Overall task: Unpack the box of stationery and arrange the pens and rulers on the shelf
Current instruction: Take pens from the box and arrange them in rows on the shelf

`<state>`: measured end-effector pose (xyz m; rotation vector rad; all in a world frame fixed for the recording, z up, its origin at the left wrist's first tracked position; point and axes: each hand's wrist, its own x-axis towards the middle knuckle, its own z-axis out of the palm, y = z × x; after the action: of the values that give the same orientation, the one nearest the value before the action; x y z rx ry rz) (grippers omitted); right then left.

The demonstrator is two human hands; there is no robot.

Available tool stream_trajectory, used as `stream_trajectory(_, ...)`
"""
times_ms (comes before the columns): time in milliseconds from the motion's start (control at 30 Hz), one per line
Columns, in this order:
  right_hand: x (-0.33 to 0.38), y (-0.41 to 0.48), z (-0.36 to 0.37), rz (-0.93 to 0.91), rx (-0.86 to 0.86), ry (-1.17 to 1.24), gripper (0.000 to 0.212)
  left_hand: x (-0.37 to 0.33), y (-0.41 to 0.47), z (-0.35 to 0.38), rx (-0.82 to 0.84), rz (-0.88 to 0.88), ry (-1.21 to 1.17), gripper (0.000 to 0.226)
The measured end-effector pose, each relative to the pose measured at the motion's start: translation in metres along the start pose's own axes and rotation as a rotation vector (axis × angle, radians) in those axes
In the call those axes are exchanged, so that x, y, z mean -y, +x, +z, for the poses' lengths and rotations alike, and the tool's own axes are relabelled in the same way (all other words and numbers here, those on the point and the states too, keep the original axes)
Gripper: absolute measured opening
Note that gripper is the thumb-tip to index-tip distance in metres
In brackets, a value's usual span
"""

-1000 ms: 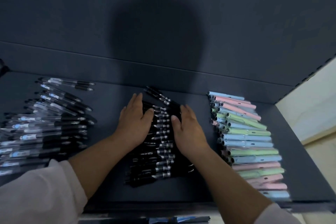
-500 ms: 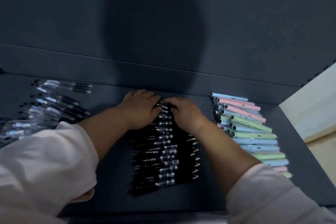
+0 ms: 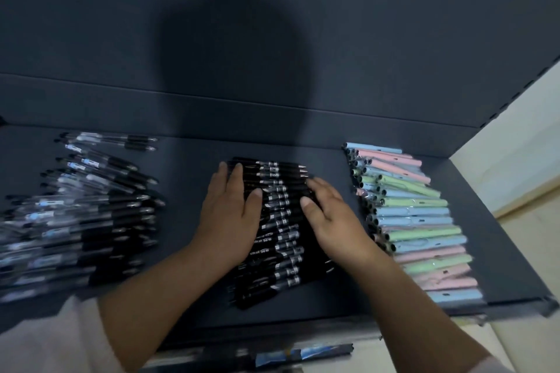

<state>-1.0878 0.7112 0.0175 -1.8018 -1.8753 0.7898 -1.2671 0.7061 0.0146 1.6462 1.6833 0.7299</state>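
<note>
On my feed the dark grey-blue shelf (image 3: 188, 166) filled most of the view. Behind it rose a matching back panel (image 3: 394, 39), and a broad soft shadow (image 3: 236, 70) fell across its middle. Right of the shelf I saw a cream wall (image 3: 521, 130), a tan skirting strip (image 3: 527, 198) at its foot and pale floor (image 3: 533, 251) below. The light was dim over the shelf and brighter to its right.

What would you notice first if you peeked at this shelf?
Two hands catch the eye first: the left hand and right hand lie flat on a neat row of black pens in the middle of the dark shelf. To the right, a bright row of pastel pens in pink, green and blue stands out, while a looser pile of clear pens sits on the left.
</note>
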Motion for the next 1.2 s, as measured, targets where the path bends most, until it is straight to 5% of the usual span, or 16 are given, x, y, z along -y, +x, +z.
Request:
stream_trajectory(367, 0.007, -0.039, 0.010, 0.080, -0.125, 0.003, 0.060, 0.007, -0.014, 0.004, 0.027, 0.078, 0.118, 0.066)
stream_trajectory(567, 0.007, -0.056, 0.014, 0.073, -0.059, -0.017, 0.061, 0.016, -0.045, -0.005, 0.316, 0.232, 0.499, 0.121)
stream_trajectory(1200, 0.009, -0.011, 0.003, -0.051, 0.064, -0.076, 0.069, 0.000, -0.072, -0.016, 0.169, 0.106, 0.642, 0.101)
